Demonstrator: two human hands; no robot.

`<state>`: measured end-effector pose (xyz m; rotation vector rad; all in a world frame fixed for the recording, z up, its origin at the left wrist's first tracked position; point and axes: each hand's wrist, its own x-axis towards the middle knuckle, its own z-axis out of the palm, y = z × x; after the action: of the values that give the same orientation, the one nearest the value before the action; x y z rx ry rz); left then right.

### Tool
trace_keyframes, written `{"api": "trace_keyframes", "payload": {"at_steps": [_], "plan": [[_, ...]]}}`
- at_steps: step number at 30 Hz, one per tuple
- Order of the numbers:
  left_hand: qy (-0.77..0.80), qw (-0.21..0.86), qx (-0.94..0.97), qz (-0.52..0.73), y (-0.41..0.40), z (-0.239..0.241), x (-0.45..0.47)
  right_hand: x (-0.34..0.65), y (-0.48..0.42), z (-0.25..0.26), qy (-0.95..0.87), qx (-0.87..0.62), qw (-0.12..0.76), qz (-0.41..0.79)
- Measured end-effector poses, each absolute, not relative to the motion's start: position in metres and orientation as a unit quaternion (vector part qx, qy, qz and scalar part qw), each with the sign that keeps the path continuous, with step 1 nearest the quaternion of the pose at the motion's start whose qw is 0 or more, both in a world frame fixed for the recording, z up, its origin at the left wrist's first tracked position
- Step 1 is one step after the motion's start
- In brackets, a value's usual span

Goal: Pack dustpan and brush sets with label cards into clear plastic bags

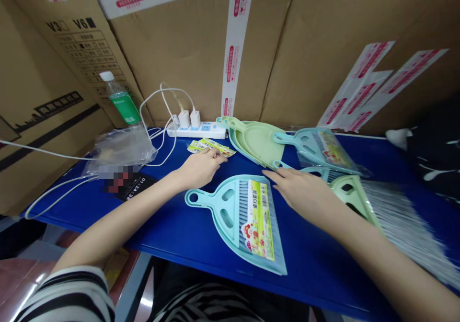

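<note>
My left hand (201, 168) is at the printed label cards (201, 144), its fingers bent and closed on the edge of one card. My right hand (293, 185) is open, fingers stretched out just beyond the upper right corner of a light blue dustpan (208, 201). A small blue brush (230, 212) lies in this dustpan, with a yellow-green label card (259, 221) across its bristles. Behind my hands are stacked green and blue dustpans (264, 140). A blue dustpan and brush in a clear bag (312, 144) lies to their right.
Several brushes with grey bristles (402, 221) and a green handle (354, 195) lie at the right. Along the back is a power strip (208, 130) with white cables. A bottle (124, 104), plastic bags (124, 147) and a timer display (136, 185) are at the left. Cardboard (179, 53) walls the back.
</note>
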<state>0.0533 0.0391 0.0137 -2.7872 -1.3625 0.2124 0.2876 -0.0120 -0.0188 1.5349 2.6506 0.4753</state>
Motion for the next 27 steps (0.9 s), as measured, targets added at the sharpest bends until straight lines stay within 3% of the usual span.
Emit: {"api": "trace_keyframes", "payload": {"at_steps": [13,27], "plan": [[-0.45,0.057,-0.884,0.11,0.02,0.026,0.001,0.285,-0.01,-0.02,0.855,0.494,0.019,0.158],[-0.454,0.055,-0.881,0.123,0.008,0.012,-0.007,0.295,-0.002,-0.034,0.872,0.441,-0.048,0.206]]}}
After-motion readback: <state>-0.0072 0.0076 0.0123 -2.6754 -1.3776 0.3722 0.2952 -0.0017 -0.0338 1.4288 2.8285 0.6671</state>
